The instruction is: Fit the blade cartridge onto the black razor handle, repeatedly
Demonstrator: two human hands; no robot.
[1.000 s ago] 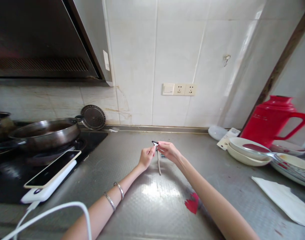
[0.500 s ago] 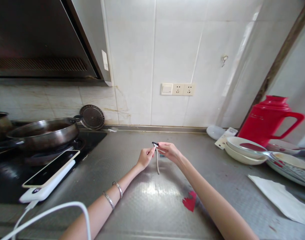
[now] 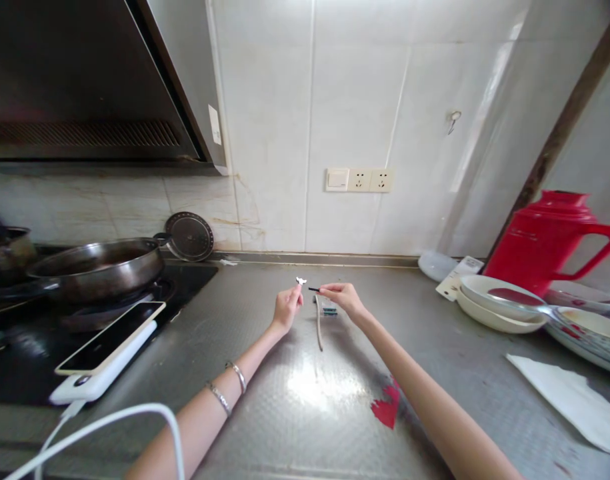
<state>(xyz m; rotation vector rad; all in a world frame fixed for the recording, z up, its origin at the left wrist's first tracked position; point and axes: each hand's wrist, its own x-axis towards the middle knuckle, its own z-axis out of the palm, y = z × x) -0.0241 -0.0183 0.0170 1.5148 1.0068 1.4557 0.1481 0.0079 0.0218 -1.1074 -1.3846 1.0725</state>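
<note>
Pinched in my left hand (image 3: 287,309) is a small white, irregular piece (image 3: 301,281) that sticks up above the fingertips. My right hand (image 3: 345,297) grips a thin, short black stick-like piece (image 3: 313,289), which points left toward the white one; the two are slightly apart. Below and between the hands, a beige cord-like strip (image 3: 319,327) lies on the metal countertop (image 3: 265,413). Beside it, under my right hand, is a small clear packet (image 3: 329,308) with dark bands. What exactly the two held pieces are is too small to make out.
On the left are a hob (image 3: 25,360) with a steel pan (image 3: 102,267), and a phone (image 3: 112,337) on a white power bank with a cable (image 3: 109,413). A red shape (image 3: 386,405) lies near my right forearm. Bowls (image 3: 499,313), a red thermos jug (image 3: 547,243) and white paper (image 3: 565,400) are at right.
My hands have moved apart, each with one piece. The black piece has come away from the white one. The beige strip, earlier at my fingers, now lies on the countertop.
</note>
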